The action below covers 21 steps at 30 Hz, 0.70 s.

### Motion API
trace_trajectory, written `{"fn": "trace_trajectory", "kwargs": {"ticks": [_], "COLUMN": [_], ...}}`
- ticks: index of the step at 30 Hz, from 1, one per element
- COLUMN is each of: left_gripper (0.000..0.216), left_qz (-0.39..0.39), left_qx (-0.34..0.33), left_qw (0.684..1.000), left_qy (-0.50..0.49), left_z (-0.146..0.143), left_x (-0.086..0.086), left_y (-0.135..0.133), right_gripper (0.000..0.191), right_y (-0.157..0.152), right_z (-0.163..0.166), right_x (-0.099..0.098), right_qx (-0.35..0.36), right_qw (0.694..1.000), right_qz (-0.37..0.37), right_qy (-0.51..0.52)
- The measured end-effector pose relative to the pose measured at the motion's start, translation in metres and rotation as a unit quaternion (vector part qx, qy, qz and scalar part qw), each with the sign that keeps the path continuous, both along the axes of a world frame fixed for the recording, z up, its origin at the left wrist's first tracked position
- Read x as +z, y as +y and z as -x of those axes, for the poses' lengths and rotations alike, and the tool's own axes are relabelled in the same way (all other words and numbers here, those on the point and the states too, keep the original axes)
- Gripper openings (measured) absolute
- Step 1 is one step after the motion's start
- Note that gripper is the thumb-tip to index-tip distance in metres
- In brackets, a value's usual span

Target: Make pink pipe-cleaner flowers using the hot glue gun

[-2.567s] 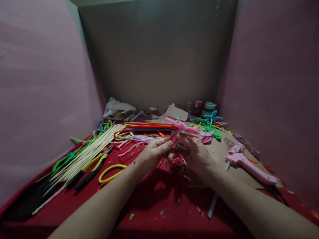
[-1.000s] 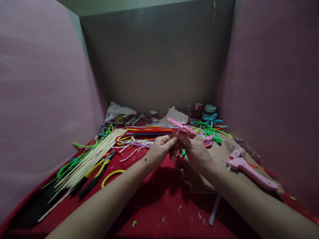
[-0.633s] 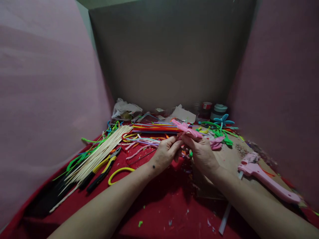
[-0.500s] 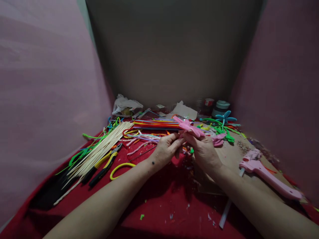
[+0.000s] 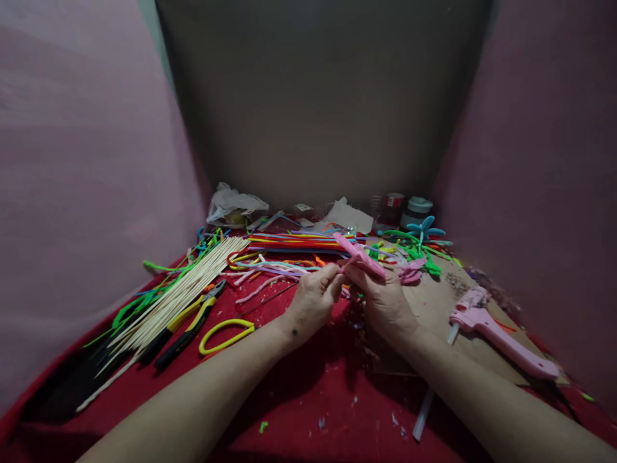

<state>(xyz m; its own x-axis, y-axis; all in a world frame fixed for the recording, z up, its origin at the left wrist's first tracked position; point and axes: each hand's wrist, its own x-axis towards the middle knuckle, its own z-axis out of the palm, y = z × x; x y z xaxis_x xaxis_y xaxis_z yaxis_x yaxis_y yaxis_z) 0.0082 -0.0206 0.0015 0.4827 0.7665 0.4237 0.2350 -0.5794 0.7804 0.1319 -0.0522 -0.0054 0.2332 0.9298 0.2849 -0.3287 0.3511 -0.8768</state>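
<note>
The left hand (image 5: 313,302) and right hand (image 5: 383,299) both have a tight grip on the pink fuzzy wire flower (image 5: 359,255), held over the red desk (image 5: 308,386). It looks bendy, so it needs soft fingers.

Reaches both bare forearms in from the lower corners, angled toward each other near the middle. Curls the left hand (image 5: 312,301) with its back up, thumb and forefinger pinched together at the tips. Sets the right hand (image 5: 384,297) just beside it, fingers (image 5: 359,278) closed in a grip, fingertips of both hands nearly meeting.
</note>
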Motion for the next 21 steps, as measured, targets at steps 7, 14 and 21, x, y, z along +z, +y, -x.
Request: {"fn": "trace_trajectory", "kwargs": {"ticks": [7,14,21], "left_gripper": [0.032,0.026,0.023], "left_qz": [0.222,0.314,0.41], "left_qx": [-0.076,-0.101,-0.219], "left_qw": [0.962,0.926,0.861], "left_qy": [-0.14,-0.183,-0.206], "left_z": [-0.004,-0.002,0.003], "left_x": [0.009,0.012,0.008], "left_y": [-0.005,-0.003,0.004], "right_gripper": [0.013,0.015,0.018], "right_y": [0.0,0.003,0.006], "right_z": [-0.003,-0.004,-0.007], "right_x": [-0.002,-0.004,0.0], "right_qx": [0.009,0.06,0.122], "right_qw": [0.998,0.998,0.992], "right_qz": [-0.012,0.0,-0.003], "right_qy": [-0.067,-0.025,0.003]}}
